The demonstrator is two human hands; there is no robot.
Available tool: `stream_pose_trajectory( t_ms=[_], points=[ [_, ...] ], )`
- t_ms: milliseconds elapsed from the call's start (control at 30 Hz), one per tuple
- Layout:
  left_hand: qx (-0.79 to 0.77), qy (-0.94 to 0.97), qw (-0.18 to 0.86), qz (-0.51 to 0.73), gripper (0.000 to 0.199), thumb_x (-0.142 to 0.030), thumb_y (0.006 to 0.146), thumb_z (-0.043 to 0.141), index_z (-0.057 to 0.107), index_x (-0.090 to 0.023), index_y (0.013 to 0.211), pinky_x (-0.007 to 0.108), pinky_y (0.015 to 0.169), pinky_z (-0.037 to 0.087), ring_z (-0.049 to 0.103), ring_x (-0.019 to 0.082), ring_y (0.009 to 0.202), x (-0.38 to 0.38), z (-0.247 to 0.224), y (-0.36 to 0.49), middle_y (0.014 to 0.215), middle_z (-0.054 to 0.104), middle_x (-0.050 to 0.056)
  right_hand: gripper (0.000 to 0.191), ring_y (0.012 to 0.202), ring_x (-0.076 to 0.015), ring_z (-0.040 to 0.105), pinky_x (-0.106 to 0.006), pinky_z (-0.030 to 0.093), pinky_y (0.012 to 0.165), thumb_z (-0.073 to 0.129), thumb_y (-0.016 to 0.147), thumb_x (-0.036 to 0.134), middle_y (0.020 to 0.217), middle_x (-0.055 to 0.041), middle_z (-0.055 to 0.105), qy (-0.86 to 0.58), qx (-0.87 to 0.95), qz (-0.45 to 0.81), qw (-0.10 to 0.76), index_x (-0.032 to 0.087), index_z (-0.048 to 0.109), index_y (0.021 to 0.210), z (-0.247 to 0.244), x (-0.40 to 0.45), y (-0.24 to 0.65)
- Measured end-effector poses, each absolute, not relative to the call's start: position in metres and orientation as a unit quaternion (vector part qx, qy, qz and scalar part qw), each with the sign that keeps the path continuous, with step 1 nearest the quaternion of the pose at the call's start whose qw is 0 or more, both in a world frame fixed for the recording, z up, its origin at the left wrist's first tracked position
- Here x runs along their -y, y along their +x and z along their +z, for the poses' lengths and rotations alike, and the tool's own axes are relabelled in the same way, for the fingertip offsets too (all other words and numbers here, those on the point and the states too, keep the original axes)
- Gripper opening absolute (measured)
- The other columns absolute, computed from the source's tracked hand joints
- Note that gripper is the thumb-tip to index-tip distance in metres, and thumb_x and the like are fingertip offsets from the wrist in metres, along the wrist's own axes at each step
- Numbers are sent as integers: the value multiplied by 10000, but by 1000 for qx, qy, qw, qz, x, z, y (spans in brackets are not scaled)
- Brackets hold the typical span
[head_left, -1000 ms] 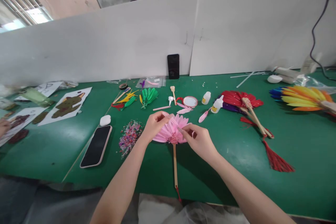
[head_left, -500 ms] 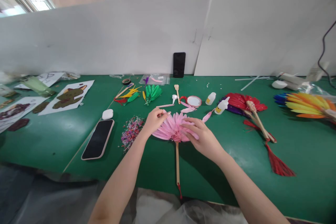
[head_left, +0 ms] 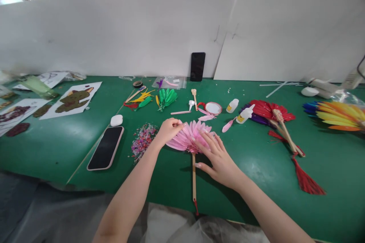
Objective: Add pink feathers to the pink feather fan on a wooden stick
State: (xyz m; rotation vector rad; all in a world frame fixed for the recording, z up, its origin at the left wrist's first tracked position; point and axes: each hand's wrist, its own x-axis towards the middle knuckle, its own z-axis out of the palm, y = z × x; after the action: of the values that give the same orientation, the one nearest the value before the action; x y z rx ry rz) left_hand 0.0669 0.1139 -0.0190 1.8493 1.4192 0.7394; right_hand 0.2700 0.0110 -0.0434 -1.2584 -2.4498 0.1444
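A pink feather fan (head_left: 182, 141) lies on the green table, its wooden handle (head_left: 194, 178) and red cord toward me. My left hand (head_left: 170, 131) is at the fan's upper left edge, thumb and fingers pinched on the feathers there. Spread over the fan's right side, my right hand (head_left: 219, 159) rests with fingers apart on the feathers. Loose pink feathers (head_left: 207, 115) lie beyond the fan, and another pink feather (head_left: 228, 125) is to the right. Two glue bottles (head_left: 245, 114) (head_left: 232, 105) stand or lean close by.
A phone (head_left: 106, 148) and a pile of colourful bits (head_left: 143, 140) lie left. Green feathers (head_left: 167, 98), a tape roll (head_left: 213, 108) and an upright phone (head_left: 197, 67) are behind. Red (head_left: 268, 110) and multicoloured (head_left: 330, 115) feather fans lie right.
My right hand has spread its fingers and lowered onto the fan's right side. My left hand stays pinched at the left edge. The view has shifted slightly.
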Motion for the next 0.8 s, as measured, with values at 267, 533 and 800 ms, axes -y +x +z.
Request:
stream_pose_trajectory(
  t_ms=[267,533,800],
  points=[
    [-553,709,343,272,374,-432,721,586,473,-174,475,256,501,211,331,106,485,-115,-21,67,461,318,-51,612,1400,-290,147,-583,197,1088,417,892,525,1506,-128,245,-452,873,48,179,204,352,1410,-44,-11,270],
    [-581,684,346,275,317,-434,618,686,519,-175,545,240,496,206,335,106,509,-117,-26,64,498,316,-60,602,1398,-282,164,-585,191,1088,398,894,540,1501,-113,265,-453,875,48,165,225,359,1406,-45,-11,268],
    [-575,667,398,256,346,-475,651,660,544,-159,570,228,462,203,306,84,457,-116,-29,62,473,312,-69,611,1395,-286,174,-593,187,1084,414,890,534,1499,-112,272,-450,874,53,173,238,331,1418,-46,-11,268]
  ],
)
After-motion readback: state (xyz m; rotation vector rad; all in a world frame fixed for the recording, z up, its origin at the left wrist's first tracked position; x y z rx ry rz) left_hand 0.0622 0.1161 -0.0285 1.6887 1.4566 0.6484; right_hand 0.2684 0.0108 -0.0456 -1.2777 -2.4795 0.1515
